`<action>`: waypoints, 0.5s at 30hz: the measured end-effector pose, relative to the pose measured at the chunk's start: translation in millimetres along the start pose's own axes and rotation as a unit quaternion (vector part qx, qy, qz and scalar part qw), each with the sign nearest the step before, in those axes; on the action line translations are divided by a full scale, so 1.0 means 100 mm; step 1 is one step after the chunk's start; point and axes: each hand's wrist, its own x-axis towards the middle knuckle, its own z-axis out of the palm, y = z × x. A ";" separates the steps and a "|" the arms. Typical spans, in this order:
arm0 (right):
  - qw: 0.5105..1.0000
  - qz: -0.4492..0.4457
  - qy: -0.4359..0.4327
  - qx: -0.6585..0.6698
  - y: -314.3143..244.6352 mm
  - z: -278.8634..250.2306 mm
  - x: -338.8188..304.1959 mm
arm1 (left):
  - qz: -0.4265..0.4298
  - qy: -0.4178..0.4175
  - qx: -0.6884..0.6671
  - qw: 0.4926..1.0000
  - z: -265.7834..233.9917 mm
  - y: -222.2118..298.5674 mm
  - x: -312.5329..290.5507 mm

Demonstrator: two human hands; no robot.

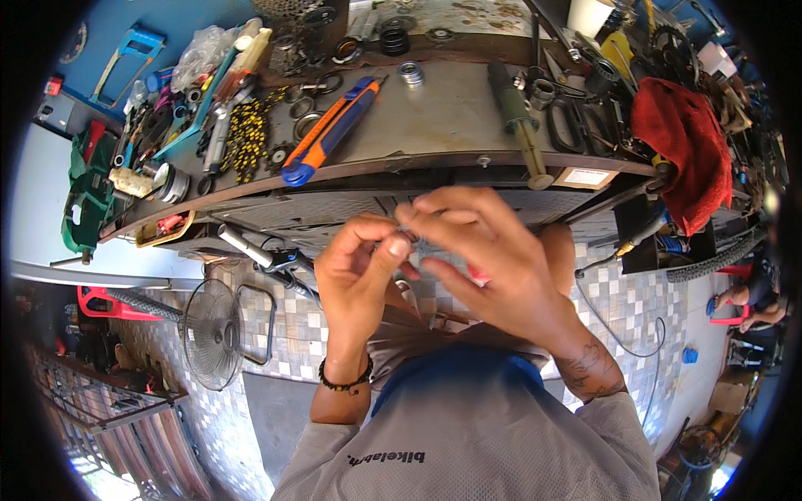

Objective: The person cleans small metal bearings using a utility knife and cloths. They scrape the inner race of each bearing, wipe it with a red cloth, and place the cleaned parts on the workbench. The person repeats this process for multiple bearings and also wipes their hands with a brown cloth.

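In front of my chest, just off the bench's front edge, my left hand (359,263) is closed in a pinch. Between its thumb and fingertips sits something small and dark, too hidden to name. My right hand (497,250) hovers beside it, fingers stretched and thumb apart, slightly smeared by motion. Its index and middle fingertips reach over to the left hand's fingertips; whether they touch the small thing I cannot tell. Nearest on the bench lies an orange and blue utility knife (330,132), blade toward the back. A small silver ring-shaped part (410,73) rests farther back.
The metal-topped workbench (443,117) carries a green grease gun-like tool (516,117), yellow-black cord (251,129) and a red cloth (687,150) at right. A fan (219,334) stands on the tiled floor at left; a cable (622,334) trails at right. Another person (752,296) sits far right.
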 end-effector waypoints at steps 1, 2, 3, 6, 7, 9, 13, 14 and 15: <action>0.998 -0.012 -0.017 -0.053 0.03 0.00 -0.06 | 0.008 -0.024 0.055 0.998 -0.01 -0.01 -0.03; 0.996 -0.050 -0.001 -0.077 0.09 0.02 -0.10 | 0.007 -0.045 0.095 0.994 -0.01 -0.04 -0.05; 0.995 -0.040 -0.009 -0.088 0.12 0.04 -0.17 | -0.019 -0.039 0.107 0.993 -0.01 -0.06 -0.11; 0.998 0.004 0.019 -0.060 0.25 0.09 -0.38 | -0.082 -0.039 -0.075 0.993 0.02 -0.23 -0.23; 0.997 0.012 0.028 -0.066 0.27 0.10 -0.44 | -0.080 -0.054 -0.061 0.993 0.04 -0.29 -0.26; 0.992 0.124 0.018 0.006 0.30 0.08 -0.54 | -0.080 -0.072 -0.036 0.993 0.05 -0.37 -0.31; 0.997 0.062 0.042 -0.024 0.34 -0.03 -0.62 | -0.181 -0.108 -0.136 0.968 0.07 -0.38 -0.31; 0.997 0.041 0.020 -0.064 0.34 -0.07 -0.64 | -0.177 -0.112 -0.056 0.976 0.09 -0.38 -0.30; 0.985 0.158 0.028 0.062 0.34 -0.11 -0.65 | -0.144 -0.130 0.003 0.981 0.10 -0.36 -0.29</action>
